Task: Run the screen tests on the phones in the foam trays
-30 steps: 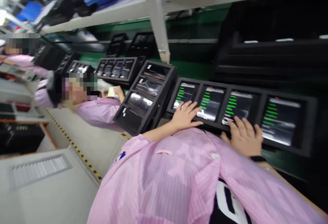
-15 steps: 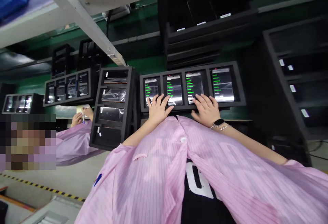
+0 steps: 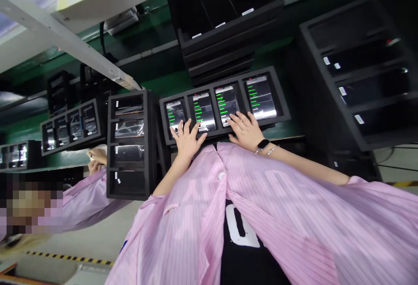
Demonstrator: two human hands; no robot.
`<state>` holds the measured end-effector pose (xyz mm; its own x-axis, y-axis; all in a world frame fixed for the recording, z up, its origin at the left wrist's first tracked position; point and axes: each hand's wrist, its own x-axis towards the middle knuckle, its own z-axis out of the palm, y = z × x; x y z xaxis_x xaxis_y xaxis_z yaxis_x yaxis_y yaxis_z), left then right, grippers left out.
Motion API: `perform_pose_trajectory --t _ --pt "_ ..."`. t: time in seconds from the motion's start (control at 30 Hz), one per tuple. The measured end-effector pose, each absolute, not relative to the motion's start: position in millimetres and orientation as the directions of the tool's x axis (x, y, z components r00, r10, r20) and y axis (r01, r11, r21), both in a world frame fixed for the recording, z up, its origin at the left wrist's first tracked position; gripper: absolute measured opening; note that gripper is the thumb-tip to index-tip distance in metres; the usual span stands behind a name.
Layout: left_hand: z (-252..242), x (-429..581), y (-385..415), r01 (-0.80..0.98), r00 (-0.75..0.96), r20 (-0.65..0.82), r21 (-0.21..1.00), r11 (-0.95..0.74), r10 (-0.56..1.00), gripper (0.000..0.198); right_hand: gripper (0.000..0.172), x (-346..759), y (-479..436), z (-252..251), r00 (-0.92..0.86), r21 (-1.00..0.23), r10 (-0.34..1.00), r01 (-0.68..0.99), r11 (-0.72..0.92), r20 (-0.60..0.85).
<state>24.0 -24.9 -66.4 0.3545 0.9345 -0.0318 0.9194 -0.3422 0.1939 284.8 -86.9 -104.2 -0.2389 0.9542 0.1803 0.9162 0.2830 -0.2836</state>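
A black foam tray [image 3: 284, 113] in front of me holds several phones with lit screens showing green lines of text. My left hand [image 3: 187, 139] lies flat with fingers spread over the tray's left part, its fingertips touching the two leftmost phones [image 3: 175, 114]. Over toward the middle, my right hand [image 3: 245, 130], a watch on its wrist, also rests with fingers spread, touching the third phone [image 3: 226, 100]. The rightmost phone [image 3: 260, 97] is untouched. Both hands hold nothing.
Another black tray [image 3: 111, 154] with dark phones stands on end to the left. Stacked black trays [image 3: 222, 37] sit behind and more [image 3: 355, 80] to the right. A co-worker in a pink coat [image 3: 85, 193] works at the left beside further lit trays [image 3: 70, 122].
The view has swung right and steadied, from facing the co-workers to facing the tray. Both hands have stayed spread on the phones, shifting only slightly.
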Motion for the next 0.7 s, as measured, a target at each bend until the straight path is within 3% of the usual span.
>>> perform_pose_trajectory --t 0.1,0.33,0.5,0.7 --pt "-62.6 19.5 -28.1 0.936 0.296 -0.046 0.213 -0.28 0.954 0.064 0.059 299.7 -91.4 -100.2 -0.22 -0.328 0.96 0.906 0.267 0.171" --pt "-65.5 -19.9 -45.3 0.977 -0.058 0.023 0.206 0.052 0.998 0.065 0.082 363.3 -119.3 -102.4 0.0 -0.331 0.981 0.941 0.065 0.195" --pt "-72.1 -32.8 -45.7 0.979 -0.063 -0.019 0.192 0.066 0.998 0.06 0.083 383.1 -119.0 -91.6 0.022 -0.41 0.996 0.912 0.016 0.086" --pt "-66.2 -39.2 -44.1 0.987 0.002 -0.053 0.158 0.007 0.999 0.049 0.092 399.1 -93.4 -100.4 0.093 -0.504 0.976 0.864 0.018 0.195"
